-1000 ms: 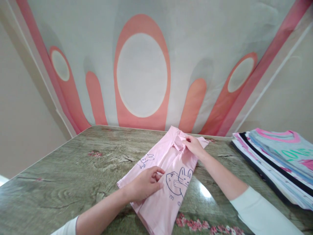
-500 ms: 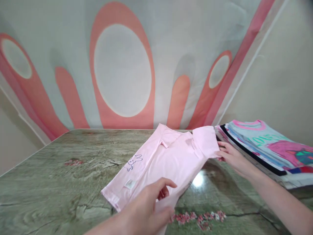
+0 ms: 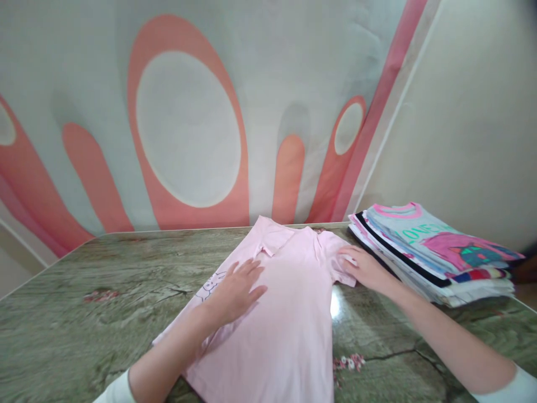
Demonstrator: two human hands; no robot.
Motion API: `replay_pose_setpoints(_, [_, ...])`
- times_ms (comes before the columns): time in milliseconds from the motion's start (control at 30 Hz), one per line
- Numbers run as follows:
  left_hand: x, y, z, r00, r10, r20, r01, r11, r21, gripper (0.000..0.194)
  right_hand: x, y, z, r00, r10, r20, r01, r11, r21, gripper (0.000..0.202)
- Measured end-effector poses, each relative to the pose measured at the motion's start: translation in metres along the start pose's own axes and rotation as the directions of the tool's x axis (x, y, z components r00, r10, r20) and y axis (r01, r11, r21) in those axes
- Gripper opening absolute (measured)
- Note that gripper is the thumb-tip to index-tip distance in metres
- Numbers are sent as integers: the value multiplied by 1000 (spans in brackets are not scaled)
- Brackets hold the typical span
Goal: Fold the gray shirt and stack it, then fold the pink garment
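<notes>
A pale pink T-shirt [image 3: 289, 313] lies spread on the table in front of me, its collar pointing away. Its left side is folded inward, and a line-drawn rabbit print shows partly there. My left hand [image 3: 239, 288] rests flat on that folded side with fingers spread, covering some of the print. On the right, my right hand [image 3: 363, 268] lies on the short sleeve, fingers stretched out over the cloth. Neither hand grips anything that I can see.
A stack of folded shirts [image 3: 428, 280] stands at the right of the table, a grey one with pink collar and cat picture on top. The wood-patterned table [image 3: 104, 324] reaches back to a wall [image 3: 268, 67] with pink and orange shapes.
The right sleeve, lifted earlier in my right hand, now lies down on the table. My left hand has moved forward and flattened onto the T-shirt. The body of the T-shirt is spread wider.
</notes>
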State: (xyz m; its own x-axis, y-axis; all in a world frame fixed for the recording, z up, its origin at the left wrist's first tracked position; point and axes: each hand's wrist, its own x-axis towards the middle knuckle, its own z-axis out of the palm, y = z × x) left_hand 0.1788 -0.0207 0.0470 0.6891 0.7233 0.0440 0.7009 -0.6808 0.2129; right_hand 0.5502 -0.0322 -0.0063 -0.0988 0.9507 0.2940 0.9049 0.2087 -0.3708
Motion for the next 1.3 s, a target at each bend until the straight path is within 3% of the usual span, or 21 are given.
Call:
replay_pose_setpoints(67, [2, -28, 13, 997, -72, 4, 71, 989, 129, 54, 11, -9, 15, 999, -11, 37, 15, 993, -113, 38])
replay_pose_setpoints(133, [-2, -45, 23, 993, -118, 20, 112, 976, 187, 60, 17, -15, 31, 995, 66, 75, -48, 976, -214, 45])
replay_pose_setpoints(267, [-10, -47, 29, 988, -150, 37, 138, 965, 222, 63, 20, -22, 50, 960, 242, 144, -180, 921, -347, 56])
replay_pose_setpoints(400, [-17, -32, 23, 967, -244, 79, 224, 952, 208, 65, 24, -23, 53, 935, 293, 201, -206, 908, -364, 63])
replay_pose_setpoints(533, [-36, -10, 9, 916, -359, 179, 326, 927, 188, 72, 42, -23, 56, 932, 252, 260, -169, 938, -302, 65])
replay_pose_setpoints(667, [-59, 13, -8, 852, -441, 282, 392, 894, 216, 75, 72, -25, 63, 940, 116, 321, -66, 985, -161, 59])
replay_pose_setpoints(800, [-74, 35, -17, 812, -494, 310, 408, 862, 302, 76, 97, -21, 69, 951, -80, 298, 83, 997, 5, 53])
replay_pose_setpoints(867, [-78, 46, -22, 805, -505, 310, 402, 850, 341, 75, 103, -17, 69, 953, -168, 253, 160, 986, 51, 47])
replay_pose_setpoints(933, [-78, 53, -29, 818, -473, 327, 355, 863, 359, 71, 103, -13, 65, 962, -180, 204, 177, 984, 33, 41])
replay_pose_setpoints(1033, [-61, 53, -45, 834, -376, 404, 241, 907, 346, 58, 102, -9, 52, 984, -50, 171, 62, 996, -68, 30])
replay_pose_setpoints(1133, [-17, 41, -51, 871, -314, 379, 187, 923, 335, 52, 105, -7, 41, 986, 69, 155, -53, 993, -108, 24])
replay_pose_setpoints(1200, [25, 33, -42, 917, -263, 299, 173, 940, 295, 44, 110, -7, 38, 991, 99, 94, -89, 991, -104, 24])
replay_pose_setpoints(1300, [86, 24, -14, 959, -204, 196, 159, 962, 224, 37, 118, -9, 41, 994, 110, -12, -111, 987, -114, 22])
